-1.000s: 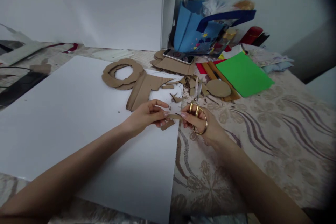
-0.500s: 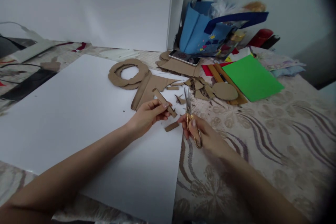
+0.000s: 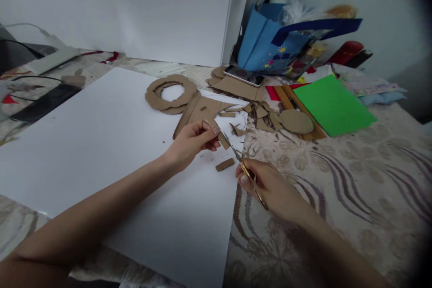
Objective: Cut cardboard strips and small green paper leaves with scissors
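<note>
Between thumb and fingers, my left hand pinches a narrow cardboard strip above the white board. My right hand is closed round the gold handles of a pair of scissors. The scissors' blades point up and left, and their tips are at the strip's edge; whether they touch it I cannot tell. A short cardboard piece lies just below the strip. Behind my left hand rests a larger folded cardboard piece, with a scalloped cardboard ring beside it.
Cardboard scraps and a cardboard oval lie to the right, near a green sheet. A phone rests on cardboard in front of a blue bag. A black flat object lies at left. Patterned cloth covers the table.
The scissors have swung from upright to leaning left, bringing their tips to the strip. My right hand has turned with them. The whole view has shifted slightly.
</note>
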The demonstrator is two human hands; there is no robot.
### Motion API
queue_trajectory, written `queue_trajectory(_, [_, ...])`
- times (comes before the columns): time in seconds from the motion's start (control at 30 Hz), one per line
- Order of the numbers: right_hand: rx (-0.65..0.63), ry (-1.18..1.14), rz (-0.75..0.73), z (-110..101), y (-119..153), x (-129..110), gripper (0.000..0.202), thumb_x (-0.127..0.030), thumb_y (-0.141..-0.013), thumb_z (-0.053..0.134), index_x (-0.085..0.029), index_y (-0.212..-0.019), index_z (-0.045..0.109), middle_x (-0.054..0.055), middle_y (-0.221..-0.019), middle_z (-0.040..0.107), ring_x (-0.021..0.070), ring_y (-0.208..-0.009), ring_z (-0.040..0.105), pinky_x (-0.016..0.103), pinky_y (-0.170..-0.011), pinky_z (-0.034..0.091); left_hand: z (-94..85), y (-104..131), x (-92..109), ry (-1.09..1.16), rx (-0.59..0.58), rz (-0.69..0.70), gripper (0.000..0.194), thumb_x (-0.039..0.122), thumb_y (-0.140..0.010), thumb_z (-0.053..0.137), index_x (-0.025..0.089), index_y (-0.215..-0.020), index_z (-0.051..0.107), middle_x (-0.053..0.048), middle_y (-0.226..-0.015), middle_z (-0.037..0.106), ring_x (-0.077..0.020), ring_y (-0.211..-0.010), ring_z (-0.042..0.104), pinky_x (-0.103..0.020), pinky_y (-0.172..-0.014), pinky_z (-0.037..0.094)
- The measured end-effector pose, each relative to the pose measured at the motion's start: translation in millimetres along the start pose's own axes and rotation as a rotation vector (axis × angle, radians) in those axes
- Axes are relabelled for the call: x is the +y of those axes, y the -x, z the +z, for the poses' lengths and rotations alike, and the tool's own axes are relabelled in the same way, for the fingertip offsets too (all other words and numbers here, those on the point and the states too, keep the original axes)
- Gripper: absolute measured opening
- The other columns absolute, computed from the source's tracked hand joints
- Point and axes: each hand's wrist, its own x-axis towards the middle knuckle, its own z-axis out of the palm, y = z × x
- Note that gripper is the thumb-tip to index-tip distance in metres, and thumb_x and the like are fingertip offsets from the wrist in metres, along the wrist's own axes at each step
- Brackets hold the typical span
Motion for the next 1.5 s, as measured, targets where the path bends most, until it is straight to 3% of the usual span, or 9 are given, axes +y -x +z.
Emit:
queue_trajectory(0.2, [-0.012,0.031,0.052,0.7,-1.6,1.1,0.026,-0.044,-0.084,0.051,-0.02,-0.077,0.053,0.003,-0.07,0.06,0.0186,-0.064,0.052,0.028,-0.057,0.035,0.1,0.6,-0.6,0.023,-0.006,0.02,0.018,0.021,-0.079,0.064,0.014,-0.07,0.05,0.0,-0.061,0.061,-0.0085,-0.058,0.057,-0.023,-0.059,0.046])
queue_trajectory(0.47, [-0.006,0.021,0.068,0.9,-1.3,-1.5,0.024,-0.043,-0.083,0.053,-0.021,-0.074,0.05,0.003,-0.071,0.062,0.0181,-0.065,0.054,0.028,-0.058,0.036,0.0,1.5,-2.3,0.03,-0.038,0.045,0.016,0.022,-0.08,0.064,0.014,-0.075,0.051,0.0,-0.064,0.06,-0.0081,-0.06,0.057,-0.021,-0.059,0.046])
queue_trajectory(0.83, [0.108,0.175,0.034,2.7,-0.1,3.0,0.024,-0.04,-0.077,0.06,-0.022,-0.072,0.044,0.0,-0.067,0.06,0.0169,-0.058,0.052,0.026,-0.053,0.031,-1.6,0.7,-3.4,0.036,-0.061,0.063,0.016,0.022,-0.082,0.061,0.014,-0.076,0.05,0.001,-0.064,0.06,-0.0082,-0.061,0.058,-0.023,-0.061,0.046])
queue_trajectory(1.07, [0.113,0.234,0.007,4.7,-0.5,5.0,0.028,-0.042,-0.082,0.055,-0.022,-0.07,0.04,0.002,-0.068,0.062,0.0186,-0.059,0.055,0.027,-0.053,0.031,-3.1,-0.7,-4.1,0.046,-0.119,0.08,0.018,0.024,-0.081,0.064,0.014,-0.075,0.049,-0.001,-0.068,0.062,-0.0083,-0.061,0.058,-0.022,-0.061,0.046])
queue_trajectory(1.5, [0.039,0.126,-0.016,4.1,-0.1,1.4,0.012,-0.02,-0.085,0.043,-0.024,-0.075,0.036,0.003,-0.078,0.075,0.022,-0.074,0.066,0.03,-0.061,0.039,-3.4,-0.3,-3.1,0.086,-0.13,0.057,0.014,0.02,-0.083,0.061,0.014,-0.076,0.05,-0.002,-0.069,0.063,-0.0078,-0.061,0.057,-0.021,-0.061,0.046])
